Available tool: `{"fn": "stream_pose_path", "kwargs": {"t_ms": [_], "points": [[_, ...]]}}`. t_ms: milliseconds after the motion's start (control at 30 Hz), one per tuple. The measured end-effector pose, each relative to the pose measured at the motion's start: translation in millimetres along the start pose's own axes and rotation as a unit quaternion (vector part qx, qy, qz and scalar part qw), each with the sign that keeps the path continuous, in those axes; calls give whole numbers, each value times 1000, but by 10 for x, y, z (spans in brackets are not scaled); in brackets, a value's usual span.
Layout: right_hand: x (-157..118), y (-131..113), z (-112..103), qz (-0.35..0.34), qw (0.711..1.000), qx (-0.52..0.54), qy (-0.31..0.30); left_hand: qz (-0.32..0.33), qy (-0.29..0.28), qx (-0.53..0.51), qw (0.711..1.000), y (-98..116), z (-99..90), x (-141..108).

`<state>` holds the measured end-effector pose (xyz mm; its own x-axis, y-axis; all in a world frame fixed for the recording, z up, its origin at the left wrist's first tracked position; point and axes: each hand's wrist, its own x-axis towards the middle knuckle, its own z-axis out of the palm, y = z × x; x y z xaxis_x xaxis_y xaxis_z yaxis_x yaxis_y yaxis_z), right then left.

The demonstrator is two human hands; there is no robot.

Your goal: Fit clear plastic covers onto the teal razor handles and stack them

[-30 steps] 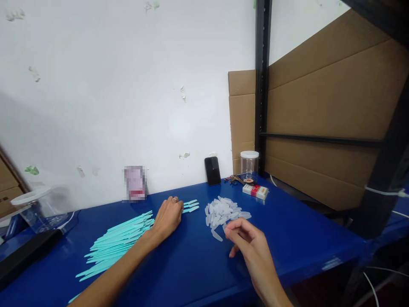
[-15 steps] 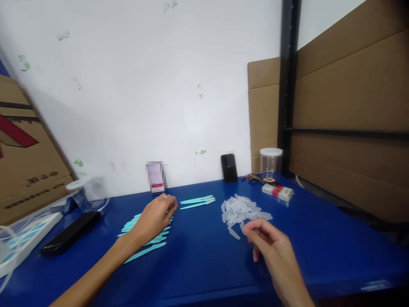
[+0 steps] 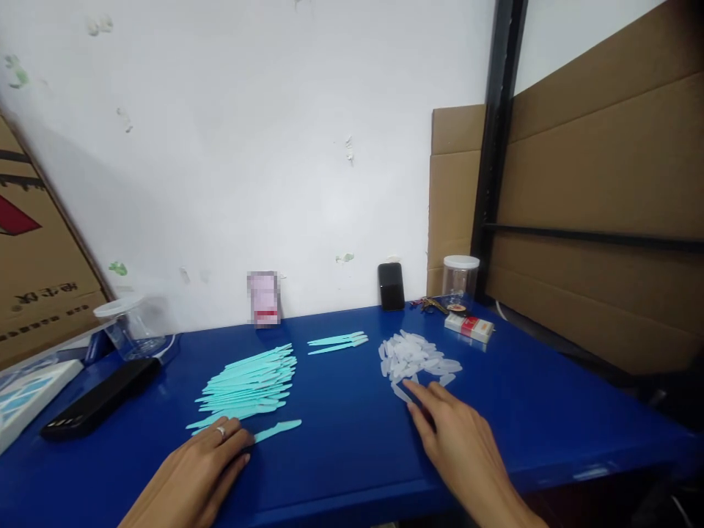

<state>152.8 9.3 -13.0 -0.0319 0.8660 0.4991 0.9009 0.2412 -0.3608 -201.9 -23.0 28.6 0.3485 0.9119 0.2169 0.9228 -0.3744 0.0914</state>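
Near the front left, my left hand [image 3: 206,466] has its fingers closed on the handle end of a turquoise eyebrow razor [image 3: 279,430], whose blade end points right. Just beyond it lies a pile of the same turquoise razors [image 3: 247,385]. On the right, my right hand [image 3: 459,433] reaches to the near edge of a heap of translucent white caps [image 3: 410,356]. Its thumb and forefinger are apart, close to a loose cap [image 3: 401,393]; whether they touch it I cannot tell. A few razors with pale covered tips [image 3: 336,342] lie between the two piles.
Against the white wall lean a black phone [image 3: 391,287] and a pinkish blurred device [image 3: 265,298]. Clear jars stand at right [image 3: 460,282] and left [image 3: 132,330]. A small white and red box [image 3: 469,327], a black elongated object [image 3: 102,400] and a power strip [image 3: 41,402] rest on the blue table.
My left hand has drawn back from over the razor pile toward me, now with one razor in it. My right hand has moved slightly left at the caps, its fingers reaching to the heap.
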Motion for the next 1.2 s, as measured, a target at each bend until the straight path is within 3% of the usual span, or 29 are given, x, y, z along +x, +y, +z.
{"fn": "stream_pose_path", "kwargs": {"t_ms": [133,300,433,533,667,833,933,1067,1200], "points": [[-9,-62,-14,-11,999,7,-35,41,-19,-22,999,339,63,201],[-3,-24,-29,28,998,32,-49,95,-37,-53,993,741,34,533],[-2,2,-2,43,998,35,-30,26,-23,-79,996,686,-38,554],[-11,-17,22,34,999,7,-24,-8,-57,-79,995,581,-24,466],[-19,-28,22,33,999,23,-18,63,-95,-62,991,592,50,512],[-4,-2,-22,60,992,108,-26,125,-62,-23,990,806,203,806],[20,18,-49,93,977,190,-38,144,-41,-23,988,913,326,891],[61,31,-108,127,946,296,-30,122,0,-45,992,934,446,849],[86,-9,-201,181,891,414,-33,86,7,-151,985,888,464,798]]}}
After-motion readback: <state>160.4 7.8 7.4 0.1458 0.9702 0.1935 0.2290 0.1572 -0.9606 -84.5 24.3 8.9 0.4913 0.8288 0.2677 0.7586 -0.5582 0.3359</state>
